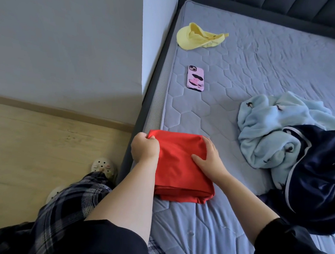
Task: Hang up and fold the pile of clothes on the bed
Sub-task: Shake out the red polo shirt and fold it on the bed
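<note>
A folded red garment (180,167) lies near the left edge of the grey quilted mattress (212,114). My left hand (144,148) grips its far left corner, fingers curled round the cloth. Flat on the garment's right side rests my right hand (209,161), thumb spread across the top. To the right sits a crumpled pile: a light blue fleece piece (264,129) and a dark navy satin garment (320,175) lying partly over it.
A yellow cap (199,37) lies at the far end of the bed and a phone in a pink case (196,78) sits in the middle left. White wall and wooden floor are on the left, beside my plaid-trousered legs and slippers (103,167).
</note>
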Demonstrator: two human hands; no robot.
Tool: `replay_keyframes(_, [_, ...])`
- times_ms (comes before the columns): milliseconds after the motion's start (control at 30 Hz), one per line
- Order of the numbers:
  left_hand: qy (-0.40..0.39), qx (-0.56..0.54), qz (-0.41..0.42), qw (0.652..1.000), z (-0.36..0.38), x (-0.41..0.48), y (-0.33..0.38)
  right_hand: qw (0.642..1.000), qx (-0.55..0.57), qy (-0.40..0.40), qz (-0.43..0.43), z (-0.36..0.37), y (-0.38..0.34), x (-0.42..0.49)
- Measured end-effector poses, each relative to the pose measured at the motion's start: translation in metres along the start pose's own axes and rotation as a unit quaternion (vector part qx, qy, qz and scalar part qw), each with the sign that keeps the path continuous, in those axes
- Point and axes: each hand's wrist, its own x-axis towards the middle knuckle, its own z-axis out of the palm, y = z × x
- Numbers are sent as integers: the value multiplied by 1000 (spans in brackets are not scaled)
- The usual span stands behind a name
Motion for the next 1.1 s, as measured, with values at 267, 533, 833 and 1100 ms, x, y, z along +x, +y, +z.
replay_keyframes(267, [48,129,496,857,19,-32,11,992,54,88,67,-10,-3,26])
replay_keyframes(533, [-141,345,376,848,43,-41,-47,988,-41,99,110,-10,-12,55])
replay_keyframes(833, [-151,326,388,849,43,-41,-58,993,-120,-12,8,11,32,-27])
replay_keyframes(1100, [-116,357,326,868,42,-34,-65,965,159,8,206,15,20,-30])
